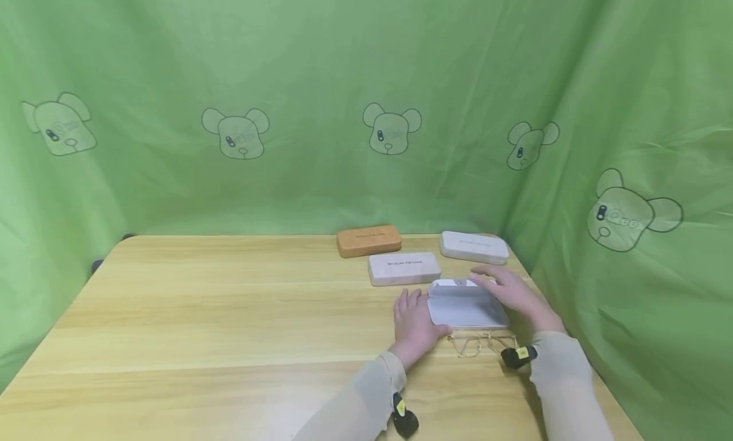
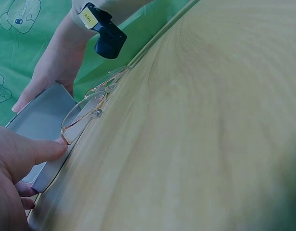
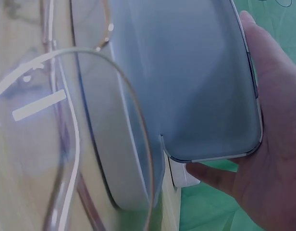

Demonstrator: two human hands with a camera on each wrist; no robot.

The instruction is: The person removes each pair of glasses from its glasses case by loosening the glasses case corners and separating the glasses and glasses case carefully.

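Gripping the left end of the open case (image 1: 468, 312), your left hand (image 1: 417, 325) is curling round the corner, while your right hand (image 1: 512, 294) is holding up the lid (image 3: 205, 110). The case is sitting on the table (image 1: 200, 326), right of the middle in the head view. The gold-rimmed glasses (image 1: 481, 344) are lying just below it in the frame, so close to your left thumb that touching is hard to tell. If that thumb is pushing, the glasses could be sliding or bending. The black box (image 1: 518, 357) on your right wrist is hanging very near too, and could be snagging them. If your right hand is slipping, the lid could be snapping down on your fingers.
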